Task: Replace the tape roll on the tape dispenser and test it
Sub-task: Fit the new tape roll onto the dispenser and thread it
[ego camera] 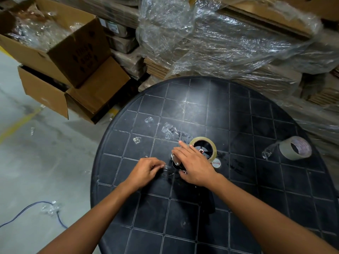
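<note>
We are pressing the right hand (pixel 195 166) flat on the dispenser (pixel 178 165), which is lying on its side near the middle of the bench (pixel 238 208). Right fingers (pixel 183 150) are spread wide and straight, pinning the dispenser, not curling round it. A roll (pixel 203 149) is already sitting on the hub, hole facing up at us, just beyond the right hand toward the far edge. The left hand (pixel 146 170) is pinching narrow on something clear at the dispenser's left end; we are judging it to be the tape end (pixel 166 169), but it is too glossy to be sure.

Key relation: the tape end is lying left of the roll, between the two hands, so the left hand is the nearer one for pulling. The dispenser's long axis is running roughly from the roll down toward the near edge, handle mostly hidden under the right wrist; the mouth seems to be pointing left.

A second roll (pixel 295 148) is sitting on its side by the right edge, well apart, hole facing up and left, loose tail trailing left.

Likely step: threading tape through the mouth before testing.
</note>
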Available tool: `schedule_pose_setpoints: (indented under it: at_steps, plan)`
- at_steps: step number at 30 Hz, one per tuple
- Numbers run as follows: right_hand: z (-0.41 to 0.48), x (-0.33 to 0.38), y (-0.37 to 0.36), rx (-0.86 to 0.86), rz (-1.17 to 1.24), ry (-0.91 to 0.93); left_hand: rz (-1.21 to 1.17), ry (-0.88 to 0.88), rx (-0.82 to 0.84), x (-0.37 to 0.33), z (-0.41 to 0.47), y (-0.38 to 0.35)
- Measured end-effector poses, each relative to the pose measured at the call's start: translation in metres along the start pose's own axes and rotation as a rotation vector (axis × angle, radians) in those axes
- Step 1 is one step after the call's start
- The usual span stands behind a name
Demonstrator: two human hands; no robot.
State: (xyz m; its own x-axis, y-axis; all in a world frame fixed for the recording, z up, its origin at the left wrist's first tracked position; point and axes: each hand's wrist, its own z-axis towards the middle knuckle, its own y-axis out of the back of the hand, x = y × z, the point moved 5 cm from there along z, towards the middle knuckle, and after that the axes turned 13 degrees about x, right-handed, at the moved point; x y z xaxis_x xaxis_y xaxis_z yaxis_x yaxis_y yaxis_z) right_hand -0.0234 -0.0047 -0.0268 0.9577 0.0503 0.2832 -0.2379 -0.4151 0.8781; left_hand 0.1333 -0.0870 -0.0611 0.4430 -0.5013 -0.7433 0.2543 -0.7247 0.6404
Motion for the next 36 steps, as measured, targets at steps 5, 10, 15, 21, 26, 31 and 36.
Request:
schedule_pose_setpoints:
  at_steps: [5, 10, 15, 21, 26, 31, 36]
  plan:
    - [-0.012, 0.002, -0.001, 0.076, -0.018, -0.07, -0.013, 0.042, 0.082, 0.0, -0.01, 0.009]
    - [-0.035, -0.021, 0.008, 0.006, 0.072, -0.303, -0.014, 0.166, 0.037, 0.008, -0.021, 0.028]
    - [-0.055, -0.049, 0.0, 0.127, 0.302, -0.515, -0.101, 0.159, -0.123, -0.035, 0.001, 0.029]
    - [-0.071, -0.044, 0.001, 0.053, 0.415, -0.673, 0.03, 0.262, 0.013, -0.074, 0.046, -0.01]
    - [-0.102, -0.067, 0.004, 0.013, 0.421, -0.854, 0.095, 0.228, 0.094, -0.087, 0.065, -0.033]
    - [-0.102, -0.087, -0.005, 0.135, 0.511, -0.627, 0.091, 0.202, 0.031, -0.102, 0.084, -0.051]
    - [-0.099, -0.082, -0.012, 0.189, 0.422, -0.65, 0.154, 0.17, 0.006, -0.098, 0.085, -0.067]
